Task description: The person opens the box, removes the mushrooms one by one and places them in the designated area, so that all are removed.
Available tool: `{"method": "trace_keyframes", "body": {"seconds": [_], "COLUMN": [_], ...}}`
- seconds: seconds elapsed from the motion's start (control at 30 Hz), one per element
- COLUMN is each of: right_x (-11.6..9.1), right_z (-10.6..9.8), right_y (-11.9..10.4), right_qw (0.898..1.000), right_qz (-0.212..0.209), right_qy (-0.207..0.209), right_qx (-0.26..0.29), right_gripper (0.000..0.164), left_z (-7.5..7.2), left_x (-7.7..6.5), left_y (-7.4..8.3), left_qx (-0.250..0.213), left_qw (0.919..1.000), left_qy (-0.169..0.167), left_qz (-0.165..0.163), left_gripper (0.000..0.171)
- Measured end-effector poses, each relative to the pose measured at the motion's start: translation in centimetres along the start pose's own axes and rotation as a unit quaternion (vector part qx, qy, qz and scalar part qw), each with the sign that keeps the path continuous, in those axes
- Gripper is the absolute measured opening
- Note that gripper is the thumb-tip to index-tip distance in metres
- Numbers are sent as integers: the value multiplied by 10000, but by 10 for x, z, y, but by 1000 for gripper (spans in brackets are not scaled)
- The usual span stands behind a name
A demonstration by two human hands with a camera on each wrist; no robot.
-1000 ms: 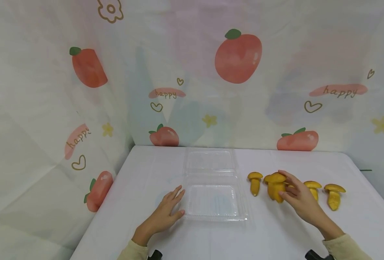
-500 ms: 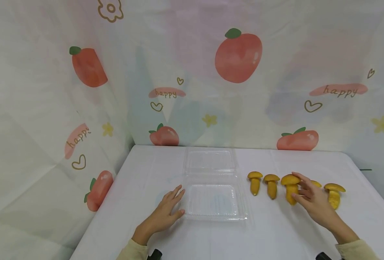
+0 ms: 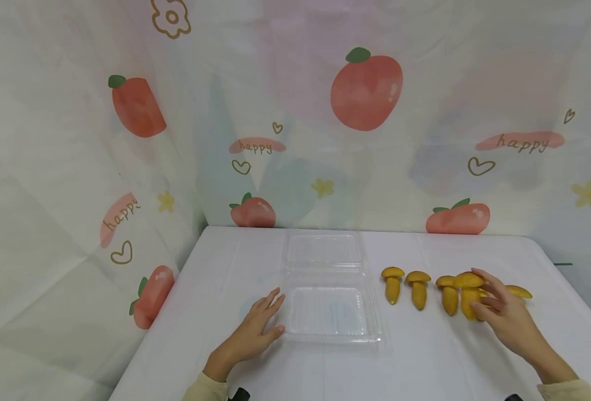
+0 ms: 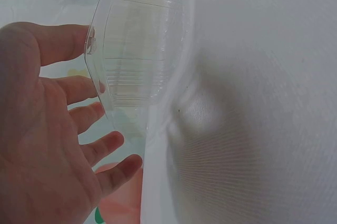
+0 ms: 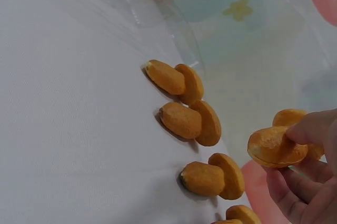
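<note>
My right hand (image 3: 511,320) pinches a yellow mushroom (image 3: 469,295) between thumb and fingers, raised over the row on the table. The right wrist view shows this mushroom (image 5: 276,147) with the thumb pressed on its stem. Three more mushrooms stand out to its left: one (image 3: 392,284) nearest the box, a second (image 3: 418,289), and a third (image 3: 448,295) partly overlapped by the held one. Further mushrooms, one with its cap (image 3: 520,291) showing, are partly hidden behind my hand. My left hand (image 3: 250,329) has fingers spread, fingertips right at the left rim of a clear plastic clamshell box (image 3: 330,337).
The box lies unfolded, its lid (image 3: 324,248) laid back toward the rear of the white table (image 3: 345,373). Behind and to the left hangs a printed cloth (image 3: 295,111) with fruit and "happy" patterns.
My right hand has moved rightward along the mushroom row, carrying the held mushroom past the second and third ones. The left hand and the box have stayed in place.
</note>
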State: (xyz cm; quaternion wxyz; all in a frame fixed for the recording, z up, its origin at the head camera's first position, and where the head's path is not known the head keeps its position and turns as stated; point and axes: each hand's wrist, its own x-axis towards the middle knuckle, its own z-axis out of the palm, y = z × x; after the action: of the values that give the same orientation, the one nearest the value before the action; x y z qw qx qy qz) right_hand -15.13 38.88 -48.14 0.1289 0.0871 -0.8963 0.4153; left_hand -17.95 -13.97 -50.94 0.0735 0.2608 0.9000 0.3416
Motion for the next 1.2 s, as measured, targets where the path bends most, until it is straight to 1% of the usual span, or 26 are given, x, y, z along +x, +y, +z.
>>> {"method": "trace_keyframes", "body": {"seconds": [0.17,0.43,0.67,0.93,1.1,1.2], "right_x": [-2,-5,-5,-2,0,-1], "right_z": [-5,-14,-20,-28,-33,-36], "right_y": [4,9,16,21,21,22], "right_qw": [9999,9991,9989,9984,9957,9951], "right_qz": [31,68,-76,264,724,821], "right_qy": [31,293,410,407,258,247], "right_qx": [-101,-292,-220,-296,-513,-498], "right_gripper": [72,73,75,76,75,75], "left_z": [1,1,0,-1,-1,-1], "left_x": [0,0,-1,1,2,1], "left_y": [-1,0,1,0,0,0], "left_qx": [9,8,-1,98,83,43], "left_qw": [10000,10000,10000,9999,10000,10000], "left_qy": [-15,2,-15,-41,-38,-53], "left_qz": [39,75,46,-13,-4,-21], "left_gripper": [66,65,65,66,66,66]}}
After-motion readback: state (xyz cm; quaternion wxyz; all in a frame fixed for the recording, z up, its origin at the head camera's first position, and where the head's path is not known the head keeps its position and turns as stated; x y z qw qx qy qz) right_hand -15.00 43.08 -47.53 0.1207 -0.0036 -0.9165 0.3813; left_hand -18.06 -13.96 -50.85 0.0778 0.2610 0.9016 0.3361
